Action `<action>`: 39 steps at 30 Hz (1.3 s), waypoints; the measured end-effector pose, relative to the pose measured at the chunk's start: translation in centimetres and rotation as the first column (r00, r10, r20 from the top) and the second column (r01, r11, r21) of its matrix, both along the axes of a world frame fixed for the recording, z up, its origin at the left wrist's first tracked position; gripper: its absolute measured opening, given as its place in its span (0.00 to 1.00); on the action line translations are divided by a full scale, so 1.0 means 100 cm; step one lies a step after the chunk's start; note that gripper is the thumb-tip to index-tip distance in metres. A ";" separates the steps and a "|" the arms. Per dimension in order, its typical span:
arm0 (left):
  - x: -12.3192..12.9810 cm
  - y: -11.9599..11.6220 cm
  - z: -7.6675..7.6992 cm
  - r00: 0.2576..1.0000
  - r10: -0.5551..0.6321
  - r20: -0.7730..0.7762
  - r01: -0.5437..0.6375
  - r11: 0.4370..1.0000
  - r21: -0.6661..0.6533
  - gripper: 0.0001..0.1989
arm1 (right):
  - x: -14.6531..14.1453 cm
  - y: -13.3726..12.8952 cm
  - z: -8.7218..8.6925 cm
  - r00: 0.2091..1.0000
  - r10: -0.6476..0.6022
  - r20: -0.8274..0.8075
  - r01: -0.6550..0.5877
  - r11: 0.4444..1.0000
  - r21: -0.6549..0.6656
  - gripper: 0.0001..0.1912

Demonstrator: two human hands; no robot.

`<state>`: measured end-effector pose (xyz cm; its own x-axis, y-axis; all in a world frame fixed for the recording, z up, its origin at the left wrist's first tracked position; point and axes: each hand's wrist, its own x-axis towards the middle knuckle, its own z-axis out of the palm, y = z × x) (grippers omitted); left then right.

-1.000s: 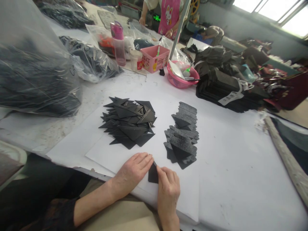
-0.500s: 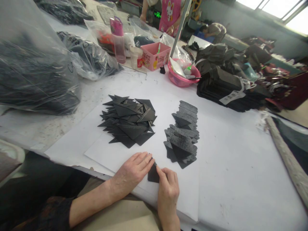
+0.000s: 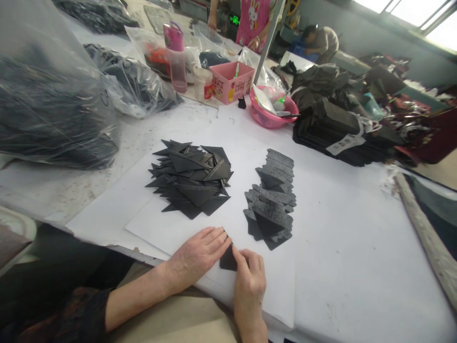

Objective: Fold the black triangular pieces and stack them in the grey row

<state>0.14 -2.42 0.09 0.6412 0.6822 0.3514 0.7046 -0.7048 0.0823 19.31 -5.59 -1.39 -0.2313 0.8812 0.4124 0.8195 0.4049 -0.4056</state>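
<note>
A small, flat, black piece of sheet material with a pointed far end (image 3: 227, 261) lies on the white paper (image 3: 278, 290) near the person's edge of the table, between the two bare hands. Its visible length runs roughly away from the body, with the tip leaning a little left and the broader end towards the person; part of its outline is hidden under fingers. Both hands touch it, so neither is clearly nearer. The left hand (image 3: 198, 255) comes in from the left, palm down, its fingers extended close together and laid across the piece's upper left side. The right hand (image 3: 251, 281) is on the opposite side, fingers curled, thumb and forefinger drawn into a narrow pinch at the right edge, just beside the left fingertips. Beyond the left hand sits a loose heap of pointed black flat pieces (image 3: 191, 183); beyond the right hand, an overlapping row of speckled grey strips (image 3: 280, 164) carries a few plain black pointed pieces (image 3: 267, 225). Farther out are a round pink plastic basin (image 3: 271, 121), a rectangular pink plastic basket (image 3: 228, 93) and, to the right, stacked dark bundles (image 3: 324, 121). A co-worker in a pink apron (image 3: 252, 24) stands across the table.
</note>
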 end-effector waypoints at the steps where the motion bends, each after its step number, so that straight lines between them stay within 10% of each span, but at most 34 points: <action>1: 0.000 0.000 0.000 1.000 0.000 0.000 0.000 1.000 -0.001 0.18 | 0.001 0.000 0.001 1.000 0.006 -0.012 -0.006 1.000 -0.009 0.17; 39: 0.005 -0.003 0.008 0.997 -0.053 -0.058 0.055 0.998 0.033 0.17 | 0.016 -0.014 0.009 0.994 0.005 -0.107 -0.005 1.000 0.000 0.17</action>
<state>0.67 -2.69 0.86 0.6964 0.6342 0.3359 0.6685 -0.7435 0.0179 20.95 -7.04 -0.53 -0.1907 0.8800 0.4350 0.7694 0.4092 -0.4905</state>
